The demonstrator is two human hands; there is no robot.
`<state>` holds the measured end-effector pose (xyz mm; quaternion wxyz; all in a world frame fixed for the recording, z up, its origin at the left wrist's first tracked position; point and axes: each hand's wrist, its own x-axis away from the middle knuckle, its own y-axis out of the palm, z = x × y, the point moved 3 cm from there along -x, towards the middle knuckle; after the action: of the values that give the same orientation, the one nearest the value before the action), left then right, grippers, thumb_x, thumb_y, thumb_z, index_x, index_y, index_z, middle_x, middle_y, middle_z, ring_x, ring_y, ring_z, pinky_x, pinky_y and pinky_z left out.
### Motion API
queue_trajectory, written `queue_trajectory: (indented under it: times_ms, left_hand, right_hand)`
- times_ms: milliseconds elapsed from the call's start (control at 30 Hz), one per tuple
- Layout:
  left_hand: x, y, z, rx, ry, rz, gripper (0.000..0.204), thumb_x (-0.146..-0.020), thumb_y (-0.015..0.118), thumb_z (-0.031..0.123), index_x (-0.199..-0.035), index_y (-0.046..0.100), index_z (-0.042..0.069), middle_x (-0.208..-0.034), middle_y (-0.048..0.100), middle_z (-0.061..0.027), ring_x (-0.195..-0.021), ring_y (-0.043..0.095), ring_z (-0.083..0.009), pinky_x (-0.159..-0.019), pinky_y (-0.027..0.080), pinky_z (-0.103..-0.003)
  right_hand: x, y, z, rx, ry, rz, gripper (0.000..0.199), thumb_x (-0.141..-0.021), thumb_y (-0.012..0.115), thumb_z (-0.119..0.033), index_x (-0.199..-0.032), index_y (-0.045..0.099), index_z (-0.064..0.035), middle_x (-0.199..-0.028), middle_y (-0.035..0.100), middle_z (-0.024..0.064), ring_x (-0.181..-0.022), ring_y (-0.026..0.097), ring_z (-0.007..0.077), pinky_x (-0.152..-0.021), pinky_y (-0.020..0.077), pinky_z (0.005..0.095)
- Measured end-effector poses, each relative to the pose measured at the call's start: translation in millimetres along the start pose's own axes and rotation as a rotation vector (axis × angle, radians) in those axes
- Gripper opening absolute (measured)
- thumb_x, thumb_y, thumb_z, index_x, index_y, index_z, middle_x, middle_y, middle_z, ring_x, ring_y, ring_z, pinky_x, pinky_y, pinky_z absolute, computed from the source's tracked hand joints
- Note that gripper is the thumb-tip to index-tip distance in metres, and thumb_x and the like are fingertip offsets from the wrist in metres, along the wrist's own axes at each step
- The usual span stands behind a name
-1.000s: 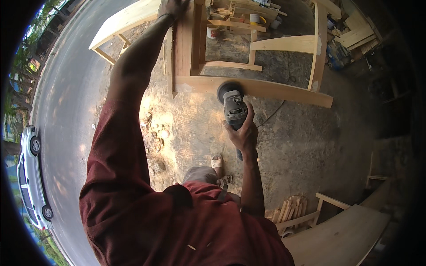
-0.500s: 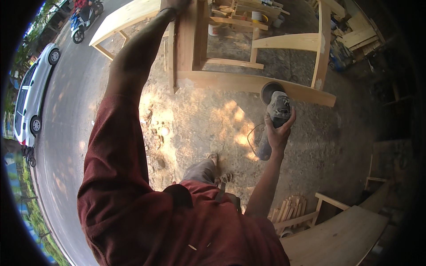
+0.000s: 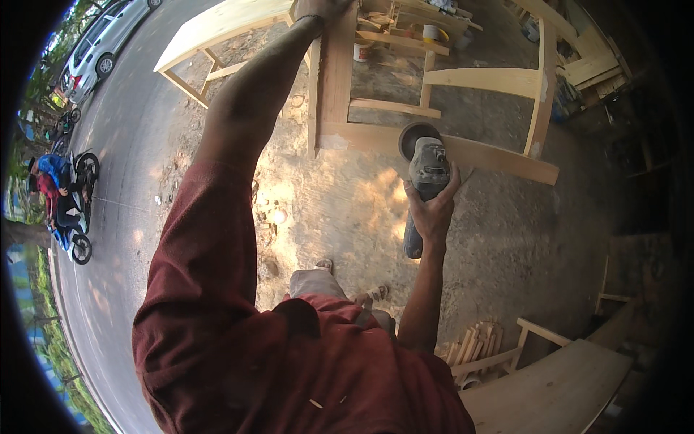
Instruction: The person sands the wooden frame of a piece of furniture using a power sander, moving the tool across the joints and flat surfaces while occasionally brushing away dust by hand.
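My right hand (image 3: pixel 434 215) clamped round grey power sander (image 3: pixel 429 165), disc (image 3: pixel 410 139) over pale wooden frame (image 3: pixel 499 157); left hand (image 3: pixel 327 9) at frame's far part, can't tell grip.

Power tool (image 3: pixel 429 173) in black, dusted pale grey; touching its disc, a pale honey-coloured wooden frame (image 3: pixel 499 157); to its lower left, a maroon sleeve (image 3: pixel 206 231); below it, mottled grey-brown ground (image 3: pixel 506 246).
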<state>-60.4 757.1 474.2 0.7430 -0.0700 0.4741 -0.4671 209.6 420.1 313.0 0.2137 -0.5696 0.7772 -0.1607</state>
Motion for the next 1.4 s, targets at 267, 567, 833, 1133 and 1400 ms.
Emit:
queue_trajectory:
  times_ms: [267,567,833,1133,1400]
  left_hand:
    - [5.8,-34.5,28.4,-0.211,-0.074,-0.022,0.081,-0.077,0.082,0.048,-0.131,0.046,-0.001,-0.132,0.057,-0.0261,-0.125,0.056,-0.0416,-0.103,0.045,-0.051]
    - [-8.3,2.4,-10.0,0.034,0.016,-0.040,0.106,-0.080,0.080,0.049,-0.153,0.028,-0.007,-0.147,0.045,-0.0349,-0.139,0.046,-0.0440,-0.117,0.036,-0.048]
    - [-4.6,-11.9,-10.3,0.069,-0.002,-0.007,0.098,-0.079,0.080,0.049,-0.147,0.035,-0.004,-0.140,0.052,-0.0332,-0.131,0.053,-0.0452,-0.109,0.043,-0.049]
    - [-6.2,-6.1,-21.0,-0.027,0.006,0.059,0.100,-0.080,0.079,0.052,-0.150,0.033,-0.002,-0.140,0.054,-0.0323,-0.131,0.054,-0.0442,-0.108,0.044,-0.050]
    - [-5.7,-11.8,-12.4,-0.039,-0.063,-0.065,0.109,-0.081,0.077,0.052,-0.157,0.022,-0.003,-0.133,0.061,-0.0301,-0.124,0.061,-0.0432,-0.104,0.048,-0.050]
  right_hand:
    - [22.8,61.6,-40.5,0.041,-0.184,-0.029,0.101,-0.081,0.083,-0.030,-0.155,0.016,-0.0117,-0.116,0.066,0.0346,-0.097,0.071,0.0490,-0.085,0.0582,0.0543]
    - [38.3,90.5,-64.6,0.043,-0.157,-0.069,0.102,-0.078,0.086,-0.030,-0.154,0.021,-0.0113,-0.118,0.067,0.0313,-0.098,0.071,0.0469,-0.084,0.0583,0.0526]
    - [29.3,99.6,-74.3,0.013,-0.140,-0.058,0.099,-0.083,0.084,-0.026,-0.155,0.018,-0.0113,-0.123,0.063,0.0336,-0.103,0.070,0.0493,-0.091,0.0588,0.0544]
    - [34.9,101.8,-74.6,-0.006,-0.097,-0.007,0.101,-0.080,0.084,-0.027,-0.155,0.019,-0.0100,-0.122,0.064,0.0313,-0.101,0.071,0.0460,-0.088,0.0585,0.0532]
    - [26.2,114.0,-82.8,0.019,-0.147,-0.016,0.100,-0.079,0.085,-0.031,-0.154,0.023,-0.0093,-0.117,0.068,0.0303,-0.099,0.071,0.0465,-0.084,0.0586,0.0529]
